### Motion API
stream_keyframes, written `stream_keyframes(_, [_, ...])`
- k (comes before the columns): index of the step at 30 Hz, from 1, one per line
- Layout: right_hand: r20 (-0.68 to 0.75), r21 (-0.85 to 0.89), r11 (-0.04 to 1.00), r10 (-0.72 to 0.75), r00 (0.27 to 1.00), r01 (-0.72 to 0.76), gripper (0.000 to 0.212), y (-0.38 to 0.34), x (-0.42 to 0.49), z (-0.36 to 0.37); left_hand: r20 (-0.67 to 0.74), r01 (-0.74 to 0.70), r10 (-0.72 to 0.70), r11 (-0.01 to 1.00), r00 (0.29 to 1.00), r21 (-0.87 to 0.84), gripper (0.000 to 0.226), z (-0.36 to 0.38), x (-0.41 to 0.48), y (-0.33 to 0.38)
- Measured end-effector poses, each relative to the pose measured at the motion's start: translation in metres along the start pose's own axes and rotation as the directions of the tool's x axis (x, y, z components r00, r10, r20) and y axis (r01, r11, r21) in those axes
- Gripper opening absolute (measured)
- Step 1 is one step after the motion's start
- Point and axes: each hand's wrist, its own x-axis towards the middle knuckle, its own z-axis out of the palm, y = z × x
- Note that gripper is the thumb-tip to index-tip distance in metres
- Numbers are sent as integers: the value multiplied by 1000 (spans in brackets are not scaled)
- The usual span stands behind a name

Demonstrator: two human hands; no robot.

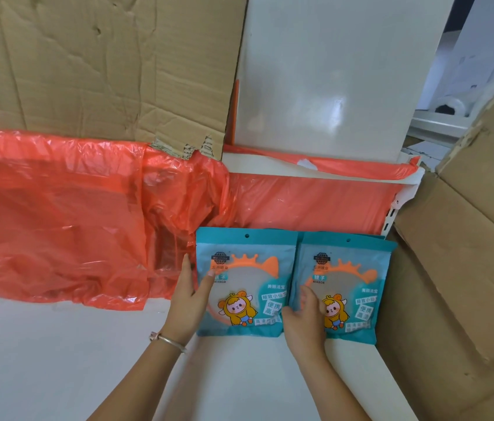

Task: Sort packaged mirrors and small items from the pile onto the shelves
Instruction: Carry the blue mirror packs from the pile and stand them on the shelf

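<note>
Two mirror packs stand upright and side by side on the white shelf (57,360), leaning back against the red plastic (57,223). The left hand (186,302) clasps the left edge of the left pack (244,284), thumb on its face and fingers behind. The right hand (305,320) lies open and flat on the right pack (346,287) where the two overlap — pressing, not gripping. To finish well, judged from this pose: square both bottom edges on the shelf, keep the faces outward, and nudge the right pack snug toward the cardboard box (467,268) beside it. Each pack is a teal pouch with a hang hole, a clear window showing an orange-rimmed round mirror, and a cartoon girl — glossy, probably slippery.
</note>
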Motion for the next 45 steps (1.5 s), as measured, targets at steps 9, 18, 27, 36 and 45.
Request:
stream_keyframes(9, [228,-96,983,-133,964,159,44,-15,-60,49,-206,120,-83,977,975,176,64,-69,-44,-10])
stream_keyframes(18, [611,-142,891,-263,746,431,57,-108,-162,149,-405,225,-119,948,907,225,58,-254,-116,2])
stream_keyframes(27, [766,45,837,-379,518,546,53,-253,-312,280,-530,321,-107,888,841,329,58,-491,-191,38])
stream_keyframes(36, [810,48,817,-369,456,574,61,-348,-409,388,-633,394,-111,859,766,326,64,-648,-219,47])
stream_keyframes(45, [831,20,855,-303,467,519,64,-402,-398,518,-685,444,-162,859,711,257,66,-741,-177,2])
